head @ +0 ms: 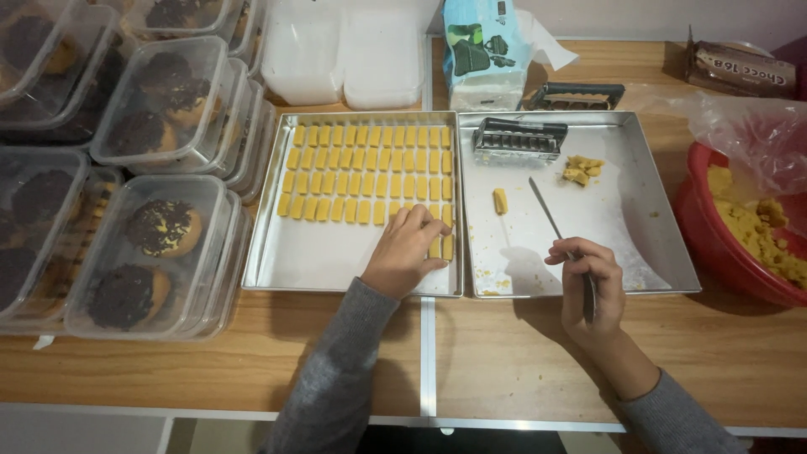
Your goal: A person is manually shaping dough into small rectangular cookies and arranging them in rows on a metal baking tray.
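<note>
Two metal baking trays lie side by side on a wooden table. The left tray holds several rows of small yellow dough bars. My left hand rests on the newest bars at that tray's lower right, fingers curled over them. My right hand hovers over the right tray and grips a thin metal knife whose blade points up and left. One single dough bar lies alone on the right tray. A metal dough cutter and some dough crumbs sit at that tray's top.
Stacked clear plastic boxes of dark-topped pastries fill the left side. A red bowl of yellow dough under a plastic bag stands at the right. White containers, a tissue pack and a second cutter lie behind.
</note>
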